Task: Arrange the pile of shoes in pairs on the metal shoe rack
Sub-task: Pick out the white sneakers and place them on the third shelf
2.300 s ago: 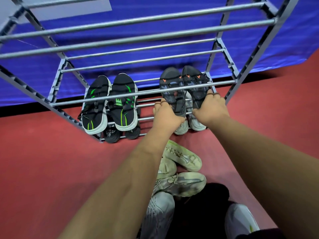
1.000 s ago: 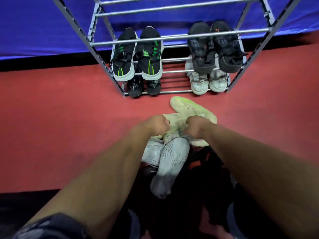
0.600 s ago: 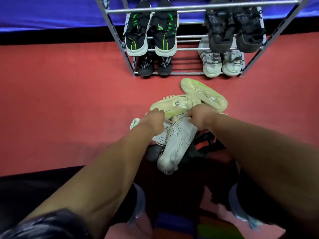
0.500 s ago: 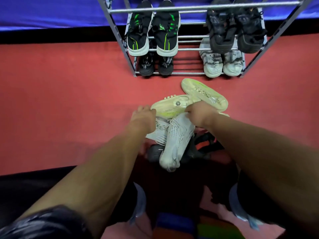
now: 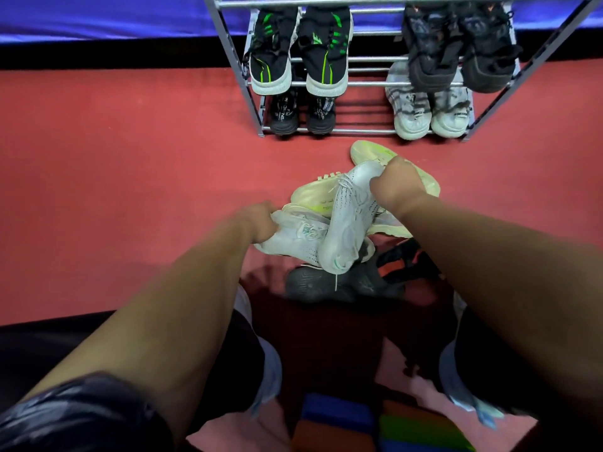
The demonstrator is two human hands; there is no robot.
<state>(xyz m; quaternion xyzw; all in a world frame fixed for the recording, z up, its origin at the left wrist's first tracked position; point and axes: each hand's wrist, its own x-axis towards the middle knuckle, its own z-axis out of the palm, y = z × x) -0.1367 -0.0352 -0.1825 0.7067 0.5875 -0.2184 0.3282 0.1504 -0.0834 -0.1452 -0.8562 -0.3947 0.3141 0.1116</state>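
Observation:
A pile of shoes lies on the red floor in front of the metal shoe rack (image 5: 251, 93). My right hand (image 5: 396, 185) grips a white sneaker (image 5: 350, 220) by its heel end and holds it tilted, toe down. My left hand (image 5: 261, 221) is closed on the heel of a second white sneaker (image 5: 293, 238) lying beside it. Two pale yellow-green shoes (image 5: 313, 197) lie under and behind them, and a black shoe with orange (image 5: 326, 283) lies nearer to me. The rack holds a black-green pair (image 5: 300, 50), a dark grey pair (image 5: 456, 47), small black shoes (image 5: 301, 114) and a white pair (image 5: 430, 112).
A blue cloth wall (image 5: 98, 14) with a black base strip stands behind the rack. Red floor (image 5: 130, 158) spreads out to the left of the pile. My knees in dark shorts (image 5: 235, 347) sit at the bottom, over a coloured mat.
Both hands left the rack and came down to the pile. My right hand has lifted one white sneaker by its heel. My left hand has closed on the other white sneaker.

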